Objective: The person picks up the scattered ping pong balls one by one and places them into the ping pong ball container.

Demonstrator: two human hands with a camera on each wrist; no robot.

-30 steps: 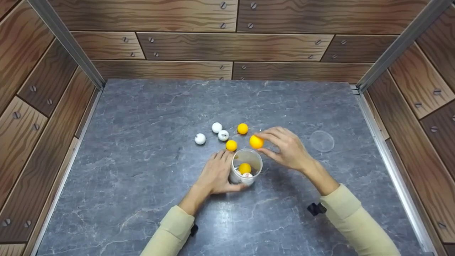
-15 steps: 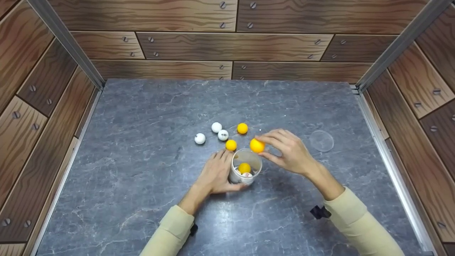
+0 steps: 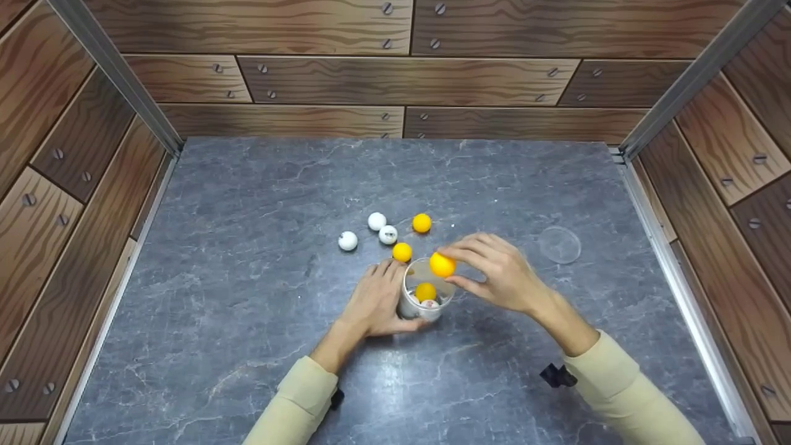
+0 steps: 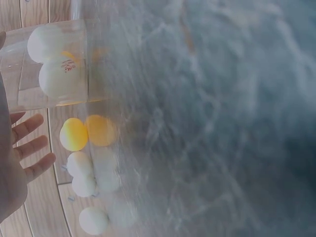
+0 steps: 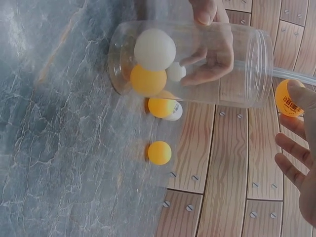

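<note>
Three white table tennis balls point(image 3: 387, 235) lay on the desk point(image 3: 247, 259). The left hand point(image 3: 376, 301) gripped the upright, transparent cylindrical jar point(image 5: 256, 69), partly filled. Above its rim, an orange, black-printed table tennis ball point(image 3: 442, 264) was pinched by the right hand point(image 3: 503, 277).

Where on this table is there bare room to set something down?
Bare: the tabletop left of the three loose white balls, and behind them to the plank-patterned wall. Crowded: the middle, with the left hand, clear container, right hand and orange balls close together.
</note>
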